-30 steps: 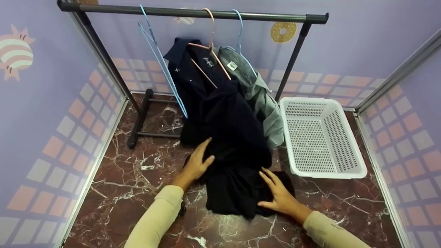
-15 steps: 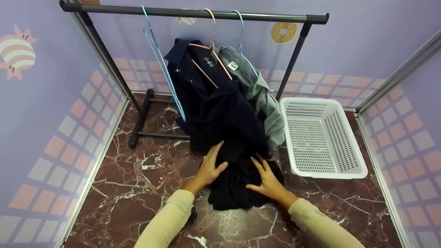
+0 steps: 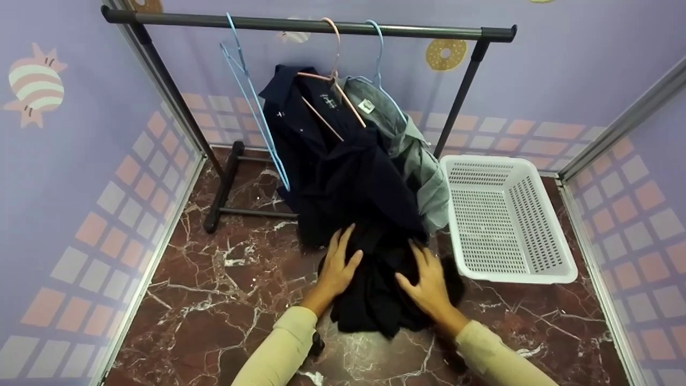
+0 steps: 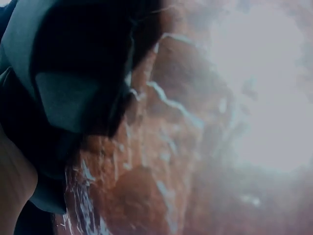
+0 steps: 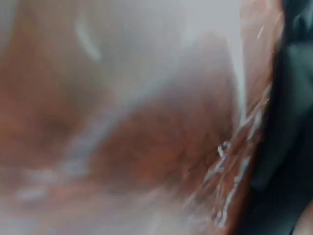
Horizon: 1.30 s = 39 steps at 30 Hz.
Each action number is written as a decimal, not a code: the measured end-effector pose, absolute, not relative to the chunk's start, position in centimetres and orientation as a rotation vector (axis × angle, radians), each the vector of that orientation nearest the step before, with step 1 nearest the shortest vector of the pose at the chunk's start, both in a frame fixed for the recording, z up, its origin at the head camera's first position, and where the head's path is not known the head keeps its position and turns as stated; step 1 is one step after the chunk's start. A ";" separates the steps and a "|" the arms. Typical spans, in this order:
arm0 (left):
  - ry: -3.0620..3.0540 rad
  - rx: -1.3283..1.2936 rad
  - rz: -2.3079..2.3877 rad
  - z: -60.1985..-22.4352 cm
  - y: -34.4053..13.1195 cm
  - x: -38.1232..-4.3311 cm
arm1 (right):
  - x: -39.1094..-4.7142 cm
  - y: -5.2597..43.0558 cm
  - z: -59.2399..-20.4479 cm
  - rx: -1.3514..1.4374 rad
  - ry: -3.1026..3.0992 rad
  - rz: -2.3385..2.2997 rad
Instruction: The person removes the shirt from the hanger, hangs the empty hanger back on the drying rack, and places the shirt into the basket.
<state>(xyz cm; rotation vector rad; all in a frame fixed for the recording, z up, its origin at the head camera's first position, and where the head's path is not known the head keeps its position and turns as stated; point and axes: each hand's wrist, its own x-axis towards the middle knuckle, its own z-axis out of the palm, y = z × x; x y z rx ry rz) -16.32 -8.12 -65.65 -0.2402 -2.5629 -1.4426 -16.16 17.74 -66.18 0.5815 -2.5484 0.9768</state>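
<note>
A black garment (image 3: pixel 370 305) lies crumpled on the marbled floor, its far part running up against the hem of a navy shirt (image 3: pixel 348 166). My left hand (image 3: pixel 338 268) rests on its left side, fingers spread and fairly straight. On its right side lies my right hand (image 3: pixel 429 279), fingers likewise extended and thumb pointing inward. Dark cloth (image 4: pixel 68 98) fills the left of the left wrist view, with a bit of my hand (image 4: pixel 14 181) at the edge. In the blurred right wrist view, dark fabric (image 5: pixel 288 137) shows along the right side.
A dark clothes rack (image 3: pixel 257 21) stands at the back. The navy shirt hangs on a pink hanger (image 3: pixel 336 48), a grey-green shirt (image 3: pixel 431 187) on a blue hanger (image 3: pixel 380 53). Another blue hanger (image 3: pixel 252 96) hangs bare. A white perforated basket (image 3: pixel 536 276) sits at right, near the wall.
Both hands have come closer together over the black garment, the left one shifting right. The cloth between them is more gathered. The head view has shifted slightly.
</note>
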 end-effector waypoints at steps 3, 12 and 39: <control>-2.564 -0.222 -1.453 -65.6 -8.2 -16.2 | -15.0 18.7 -65.6 0.545 -2.529 0.917; -2.518 -0.208 -1.478 -65.6 -8.8 -16.1 | -12.4 21.3 -65.2 0.303 -2.734 0.959; -2.430 -0.237 -1.534 -65.4 -6.8 -15.3 | -14.9 15.1 -65.1 0.345 -2.481 1.929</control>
